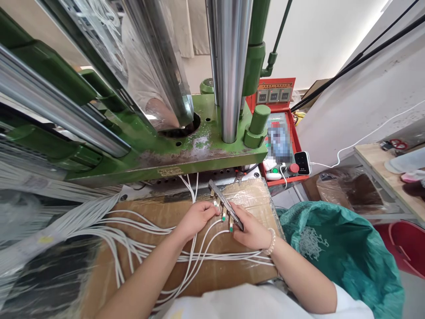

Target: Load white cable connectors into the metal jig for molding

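My right hand (pixel 249 229) is closed on the near end of a narrow metal bar (pixel 222 199) that lies on a sheet of cardboard (pixel 166 212). Several white cables (pixel 199 248) end in small connectors (pixel 224 215) set along the bar's left side. My left hand (pixel 196 218) rests on the cardboard beside the bar, its fingertips pinched on a cable end at the bar. The cables trail back toward me and off to the left. A bead bracelet circles my right wrist.
A green vertical press (pixel 186 150) with steel columns (pixel 229 66) stands right behind the cardboard. A red control box (pixel 282 133) with buttons is at the right. A green mesh sack (pixel 341 252) sits at my right. Bundles of white cables (pixel 49 221) lie at left.
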`<state>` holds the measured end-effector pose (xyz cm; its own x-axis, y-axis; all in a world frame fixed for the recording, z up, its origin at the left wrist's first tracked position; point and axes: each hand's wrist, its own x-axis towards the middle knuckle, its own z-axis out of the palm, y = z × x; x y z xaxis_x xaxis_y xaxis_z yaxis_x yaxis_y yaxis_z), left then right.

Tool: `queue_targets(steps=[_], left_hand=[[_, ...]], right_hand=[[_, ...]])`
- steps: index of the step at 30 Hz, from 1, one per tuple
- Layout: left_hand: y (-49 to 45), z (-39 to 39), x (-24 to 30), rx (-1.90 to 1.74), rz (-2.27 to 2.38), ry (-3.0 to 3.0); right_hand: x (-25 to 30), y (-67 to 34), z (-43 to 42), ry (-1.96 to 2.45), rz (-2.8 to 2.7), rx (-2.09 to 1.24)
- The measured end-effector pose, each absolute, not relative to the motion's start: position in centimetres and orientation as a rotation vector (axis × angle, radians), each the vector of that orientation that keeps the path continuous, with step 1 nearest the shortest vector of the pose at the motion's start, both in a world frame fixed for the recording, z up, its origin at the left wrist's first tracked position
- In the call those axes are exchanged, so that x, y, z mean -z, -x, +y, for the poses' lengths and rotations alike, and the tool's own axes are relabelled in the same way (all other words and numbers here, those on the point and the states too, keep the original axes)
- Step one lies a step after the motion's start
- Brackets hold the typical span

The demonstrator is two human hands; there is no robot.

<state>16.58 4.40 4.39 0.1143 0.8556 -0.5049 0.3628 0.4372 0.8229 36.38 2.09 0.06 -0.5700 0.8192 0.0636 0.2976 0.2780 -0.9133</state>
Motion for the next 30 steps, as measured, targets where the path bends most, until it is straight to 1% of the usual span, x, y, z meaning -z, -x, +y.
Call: queue_targets(steps=[4, 6, 8, 10, 16, 19, 26, 30], left_hand=[[-15.7, 4.6, -4.5, -0.523, 1.38, -1.051], [-15.1, 4.9, -4.5, -0.614, 1.384, -0.993], [-14.7, 5.1, -4.4, -0.738, 1.438, -0.955], [-14.7, 5.2, -4.4, -0.786, 1.45, -0.912], [-15.7, 5.2, -5.0, -0.656, 1.482, -0.93], [-15.8, 5.3, -4.9, -0.658, 1.533, -0.926], [-15.6, 5.6, -4.7, -0.636, 1.539, -0.933], [-15.5, 5.7, -4.6, -0.66, 1.537, -0.882]], right_hand=[[-0.2, -36.3, 2.0, 0.977, -1.965, -1.254], [-0.4, -36.2, 2.0, 0.985, -1.914, -1.282], [-0.6, -36.2, 1.9, 1.017, -1.872, -1.386], [-0.8, -36.1, 1.9, 1.059, -1.825, -1.505], [-1.2, -36.1, 1.9, 1.02, -1.751, -1.617], [-0.9, -36.1, 2.0, 1.012, -1.725, -1.629], [-0.7, -36.2, 2.0, 0.988, -1.734, -1.632], [-0.6, -36.3, 2.0, 1.0, -1.822, -1.553]])
